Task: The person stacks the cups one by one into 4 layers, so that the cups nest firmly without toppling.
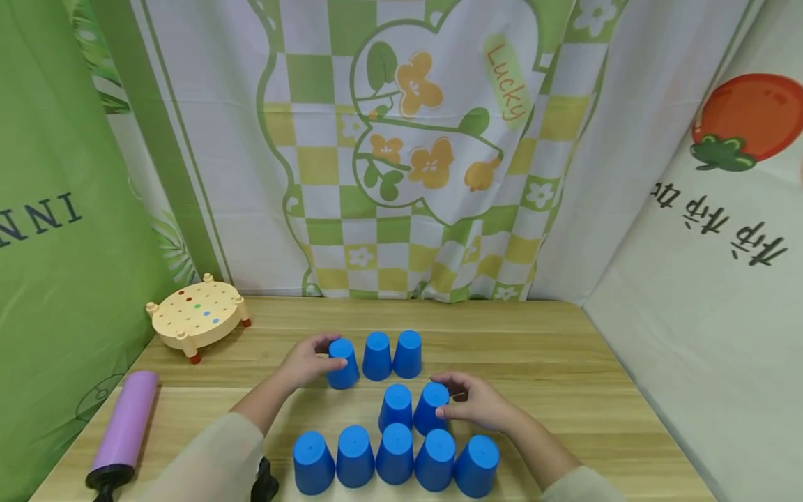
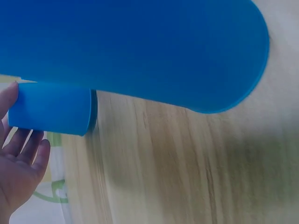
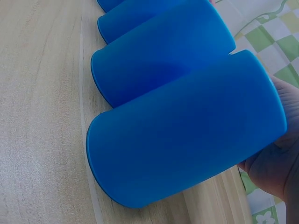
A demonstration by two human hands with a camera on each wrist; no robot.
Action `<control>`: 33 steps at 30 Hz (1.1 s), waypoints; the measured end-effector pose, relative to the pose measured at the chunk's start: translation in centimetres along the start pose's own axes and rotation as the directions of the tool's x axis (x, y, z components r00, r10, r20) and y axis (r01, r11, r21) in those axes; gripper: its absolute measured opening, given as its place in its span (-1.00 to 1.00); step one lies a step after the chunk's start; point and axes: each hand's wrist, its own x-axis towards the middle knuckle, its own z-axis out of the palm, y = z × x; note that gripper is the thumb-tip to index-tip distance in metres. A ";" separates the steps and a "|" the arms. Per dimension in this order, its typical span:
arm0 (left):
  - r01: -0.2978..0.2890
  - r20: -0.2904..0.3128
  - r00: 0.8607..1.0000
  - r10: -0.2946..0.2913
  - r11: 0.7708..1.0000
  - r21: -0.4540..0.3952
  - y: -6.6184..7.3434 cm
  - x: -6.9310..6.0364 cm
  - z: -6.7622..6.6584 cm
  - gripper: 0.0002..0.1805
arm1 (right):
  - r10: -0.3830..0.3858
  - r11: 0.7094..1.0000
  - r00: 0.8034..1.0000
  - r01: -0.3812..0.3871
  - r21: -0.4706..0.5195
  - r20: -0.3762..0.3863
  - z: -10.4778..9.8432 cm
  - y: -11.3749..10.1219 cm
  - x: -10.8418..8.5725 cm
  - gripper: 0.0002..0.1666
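Observation:
In the head view, the left hand [image 1: 311, 362] grips an upside-down blue cup [image 1: 343, 373] at the left of the back row, thumb at the front. Two more blue cups [image 1: 377, 357] [image 1: 408, 355] stand to its right. The right hand [image 1: 479, 402] holds a blue cup [image 1: 430, 411] by its right side in the middle row, beside another cup [image 1: 395, 406]. Several inverted cups [image 1: 394, 457] form the front row. The left wrist view shows the left hand [image 2: 21, 172] around a cup [image 2: 51, 107]. Near cups [image 3: 187, 130] partly hide the right hand [image 3: 273, 163] in the right wrist view.
A round pegged board [image 1: 197, 314] on short legs stands at the back left of the wooden table [image 1: 533, 348]. A purple pump [image 1: 128, 418] lies at the left edge. A black object [image 1: 265, 481] is by the left sleeve. Patterned curtains [image 1: 426, 139] hang behind.

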 end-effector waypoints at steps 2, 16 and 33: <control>0.001 -0.019 1.000 -0.001 1.000 0.001 0.0 0.4 0.3 -0.33 | -0.005 1.000 1.000 0.005 0.000 -0.001 0.0 0.1 0.0 -0.29; -0.008 -0.057 0.998 0.008 1.000 0.016 0.5 1.3 1.0 -0.37 | -0.030 1.000 0.997 0.030 -0.007 -0.069 -1.2 0.5 0.1 -0.31; -0.005 -0.028 1.000 0.005 1.000 0.001 0.1 1.0 0.8 -0.20 | 0.018 0.999 0.962 -0.027 -0.028 -0.272 -3.7 -0.9 2.9 -0.33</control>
